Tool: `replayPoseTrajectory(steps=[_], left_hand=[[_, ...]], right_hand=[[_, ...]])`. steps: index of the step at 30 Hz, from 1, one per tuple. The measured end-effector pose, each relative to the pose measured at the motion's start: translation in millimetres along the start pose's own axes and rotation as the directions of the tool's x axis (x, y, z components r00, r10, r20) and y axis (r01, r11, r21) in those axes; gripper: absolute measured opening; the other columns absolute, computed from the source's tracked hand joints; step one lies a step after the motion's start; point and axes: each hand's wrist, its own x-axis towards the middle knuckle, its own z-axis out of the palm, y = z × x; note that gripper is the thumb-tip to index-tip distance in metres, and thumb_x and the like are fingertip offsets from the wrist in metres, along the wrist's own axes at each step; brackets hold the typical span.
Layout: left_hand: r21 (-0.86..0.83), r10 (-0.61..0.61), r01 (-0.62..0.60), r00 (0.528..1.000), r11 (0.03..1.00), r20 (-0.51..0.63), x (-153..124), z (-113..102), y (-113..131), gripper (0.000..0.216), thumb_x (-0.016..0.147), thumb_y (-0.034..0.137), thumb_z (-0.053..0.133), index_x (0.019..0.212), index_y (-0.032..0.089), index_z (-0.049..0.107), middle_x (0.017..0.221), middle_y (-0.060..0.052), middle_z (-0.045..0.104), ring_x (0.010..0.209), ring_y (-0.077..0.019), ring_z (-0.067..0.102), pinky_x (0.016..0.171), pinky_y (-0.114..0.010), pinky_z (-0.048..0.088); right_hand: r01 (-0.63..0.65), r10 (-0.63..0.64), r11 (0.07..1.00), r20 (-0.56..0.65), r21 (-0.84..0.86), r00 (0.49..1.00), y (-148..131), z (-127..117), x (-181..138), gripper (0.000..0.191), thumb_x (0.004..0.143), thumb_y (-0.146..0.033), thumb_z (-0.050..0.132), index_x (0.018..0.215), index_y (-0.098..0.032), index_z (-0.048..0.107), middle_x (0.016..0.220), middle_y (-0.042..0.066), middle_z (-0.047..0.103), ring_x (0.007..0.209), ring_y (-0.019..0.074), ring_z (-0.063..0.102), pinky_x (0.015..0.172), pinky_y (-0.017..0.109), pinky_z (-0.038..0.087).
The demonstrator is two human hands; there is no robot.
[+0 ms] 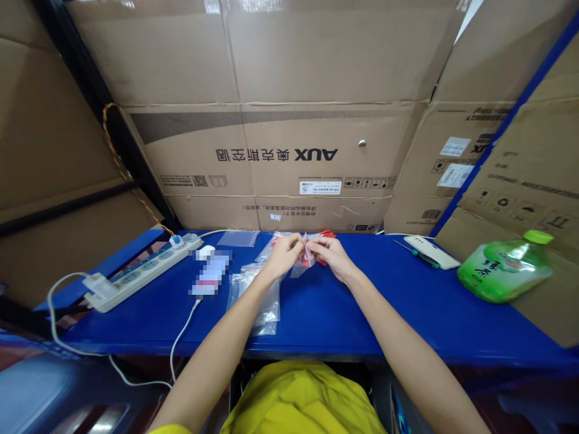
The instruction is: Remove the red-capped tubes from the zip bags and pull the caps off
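Left hand [286,252] and right hand [333,255] are both pinching a clear bag [298,271] near the table's [335,325] far edge — looks like mouth-handling, so next probably wants steady fingertips.

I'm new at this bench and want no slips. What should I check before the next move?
1. Left hand pinching the clear bag: ok.
2. Right hand pinching the same bag: ok.
3. Bag's top sealed: cannot tell, covered.
4. Red pieces fully visible: not ok, partly covered.
5. Pile of bags close to hands: ok.
6. Green bottle apart from hands: ok.
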Motion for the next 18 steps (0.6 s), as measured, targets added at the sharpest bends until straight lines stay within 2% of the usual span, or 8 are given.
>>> replayPoseTrajectory(steps=[6, 9, 15, 18], left_hand=[[0.057, 0.015, -0.014, 1.0, 0.998, -0.018, -1.0, 0.7, 1.6, 0.038, 0.097, 0.042, 0.047, 0.068, 0.019, 0.05, 0.053, 0.004, 0.051, 0.052, -0.0107, 0.045, 0.055, -0.024, 0.034], [0.037, -0.008, 0.008, 1.0, 0.999, -0.003, -1.0, 0.1, 0.1, 0.037, 0.095, 0.044, 0.051, 0.068, 0.018, 0.051, 0.054, 0.004, 0.052, 0.051, -0.0103, 0.046, 0.053, -0.023, 0.034], [-0.027, -0.012, 0.014, 0.998, 1.0, 0.059, -0.9, -1.4, -3.1, 0.023, 0.091, 0.032, 0.052, 0.072, 0.018, 0.054, 0.055, 0.004, 0.056, 0.049, -0.0096, 0.049, 0.053, -0.021, 0.036], [-0.013, -0.005, 0.006, 0.997, 1.0, 0.071, -1.5, 0.2, -1.4, 0.025, 0.093, 0.034, 0.053, 0.074, 0.017, 0.055, 0.056, 0.003, 0.057, 0.049, -0.01, 0.051, 0.054, -0.022, 0.038]], right_hand=[[0.071, -0.075, 0.991, -0.028, -0.115, 0.997, 2.5, 1.1, 1.8, 0.036, 0.073, -0.051, 0.078, 0.074, -0.019, 0.063, 0.062, -0.003, 0.059, 0.054, 0.0104, 0.049, 0.053, 0.025, 0.04], [0.121, -0.122, 0.976, 0.006, -0.184, 0.993, 3.8, 1.9, 1.8, 0.036, 0.075, -0.053, 0.076, 0.077, -0.019, 0.062, 0.06, -0.004, 0.058, 0.054, 0.0115, 0.052, 0.054, 0.025, 0.042], [0.151, -0.147, 0.958, 0.036, -0.243, 0.988, 7.5, 1.1, 1.0, 0.03, 0.083, -0.048, 0.068, 0.075, -0.022, 0.055, 0.062, -0.003, 0.061, 0.054, 0.0135, 0.059, 0.056, 0.027, 0.048], [0.18, -0.18, 0.921, 0.033, -0.346, 0.983, 7.9, 0.2, -1.5, 0.03, 0.089, -0.046, 0.063, 0.073, -0.023, 0.051, 0.06, -0.003, 0.06, 0.053, 0.0142, 0.059, 0.054, 0.027, 0.047]])
